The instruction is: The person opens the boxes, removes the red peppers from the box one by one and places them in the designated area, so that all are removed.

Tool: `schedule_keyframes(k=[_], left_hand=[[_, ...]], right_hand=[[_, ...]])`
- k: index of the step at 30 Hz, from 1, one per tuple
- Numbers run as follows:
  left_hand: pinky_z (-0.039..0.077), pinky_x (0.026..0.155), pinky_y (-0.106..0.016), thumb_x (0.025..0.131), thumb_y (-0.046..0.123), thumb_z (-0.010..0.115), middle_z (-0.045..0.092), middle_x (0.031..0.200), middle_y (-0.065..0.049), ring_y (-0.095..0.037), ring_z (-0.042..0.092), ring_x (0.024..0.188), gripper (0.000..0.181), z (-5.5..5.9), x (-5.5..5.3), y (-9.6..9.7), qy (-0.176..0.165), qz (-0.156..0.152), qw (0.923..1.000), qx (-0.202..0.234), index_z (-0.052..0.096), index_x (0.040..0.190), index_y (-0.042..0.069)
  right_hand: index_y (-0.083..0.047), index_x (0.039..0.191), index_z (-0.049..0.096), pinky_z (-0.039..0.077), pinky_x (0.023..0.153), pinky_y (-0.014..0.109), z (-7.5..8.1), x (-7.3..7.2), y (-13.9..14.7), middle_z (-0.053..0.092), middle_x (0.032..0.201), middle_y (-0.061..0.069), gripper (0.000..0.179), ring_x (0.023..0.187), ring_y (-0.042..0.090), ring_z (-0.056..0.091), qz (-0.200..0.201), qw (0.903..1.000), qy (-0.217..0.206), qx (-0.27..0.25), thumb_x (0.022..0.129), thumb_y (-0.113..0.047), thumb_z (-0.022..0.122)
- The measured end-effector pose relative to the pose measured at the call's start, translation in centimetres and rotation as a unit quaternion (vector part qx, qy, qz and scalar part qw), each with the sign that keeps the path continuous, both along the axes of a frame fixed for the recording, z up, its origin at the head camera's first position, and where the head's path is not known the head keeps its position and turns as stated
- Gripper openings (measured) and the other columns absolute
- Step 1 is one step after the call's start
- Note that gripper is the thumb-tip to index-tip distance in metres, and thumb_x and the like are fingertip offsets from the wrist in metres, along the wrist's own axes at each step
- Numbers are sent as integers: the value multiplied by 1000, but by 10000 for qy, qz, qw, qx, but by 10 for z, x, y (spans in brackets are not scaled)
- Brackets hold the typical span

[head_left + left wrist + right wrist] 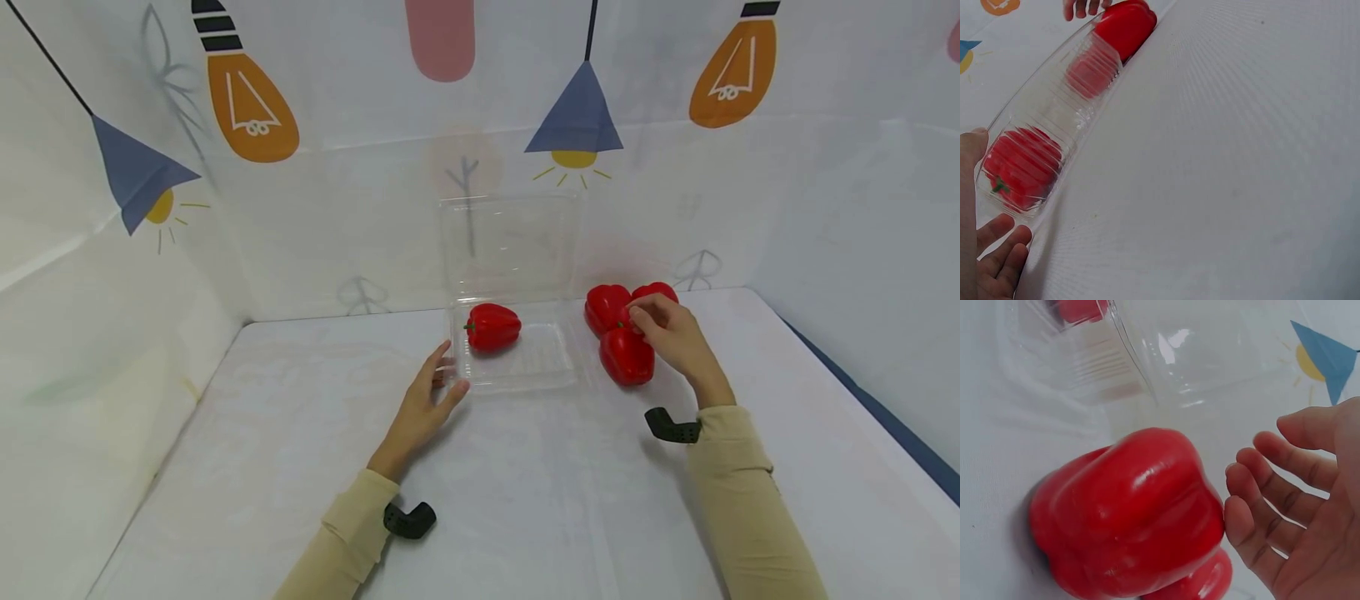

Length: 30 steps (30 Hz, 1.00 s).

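Note:
A clear plastic clamshell box (pixel 536 367) lies on the table with its lid (pixel 510 242) raised at the back. Inside its left half is one red bell pepper (pixel 493 328), green stem pointing left. My left hand (pixel 420 408) is at the box's left edge, thumb and fingers spread around the corner. To the right of the box sit a front bell pepper (pixel 627 358), a rear-left one (pixel 604 307) and a partly hidden one (pixel 654 290). My right hand (pixel 673 337) hovers at this group, its fingers loosely bent beside the large pepper (pixel 1135 512), with nothing between them.
A white cloth covers the table (pixel 300 417). Behind it hangs a pale printed curtain (pixel 337 208) with lamp and bulb drawings, and the raised lid stands close to it. Dark wrist mounts (pixel 410 521) stick out from both sleeves.

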<state>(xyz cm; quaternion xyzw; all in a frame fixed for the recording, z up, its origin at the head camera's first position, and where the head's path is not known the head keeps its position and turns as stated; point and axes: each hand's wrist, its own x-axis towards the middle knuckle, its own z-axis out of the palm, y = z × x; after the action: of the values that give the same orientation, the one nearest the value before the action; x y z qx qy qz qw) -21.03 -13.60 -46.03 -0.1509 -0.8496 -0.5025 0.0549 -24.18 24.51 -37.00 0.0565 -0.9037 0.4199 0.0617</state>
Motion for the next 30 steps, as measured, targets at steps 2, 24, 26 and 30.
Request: schedule_keyframes(k=[2,24,26,30], left_hand=[[43,105,-41,90,37,62,51,137,-8,-22,52,122,72,0,0,0,2,5,10000,7,24,149,24],[46,102,-40,89,32,65,54,131,-11,-23,56,118,69,0,-1,2,228,18,9997,96,30,147,19],[45,103,-40,89,33,65,54,131,-11,-23,56,118,70,1,0,2,198,32,9998,88,30,147,19],[45,103,-39,89,34,65,54,131,-10,-22,56,119,70,1,0,2,151,55,9998,79,29,147,21]], right_hand=[[-6,125,49,54,76,26,-1,0,-2,56,118,18,39,100,31,55,36,10000,61,34,98,-35,48],[-9,120,54,48,93,53,-10,-9,-35,59,120,12,30,110,29,52,605,9971,454,57,96,-26,53],[-10,119,55,49,93,52,-10,-9,-37,59,119,11,29,109,29,53,612,9970,467,50,96,-26,53],[-13,118,55,50,91,50,-11,-10,-42,60,118,9,28,106,27,55,639,9968,465,92,96,-30,54]])
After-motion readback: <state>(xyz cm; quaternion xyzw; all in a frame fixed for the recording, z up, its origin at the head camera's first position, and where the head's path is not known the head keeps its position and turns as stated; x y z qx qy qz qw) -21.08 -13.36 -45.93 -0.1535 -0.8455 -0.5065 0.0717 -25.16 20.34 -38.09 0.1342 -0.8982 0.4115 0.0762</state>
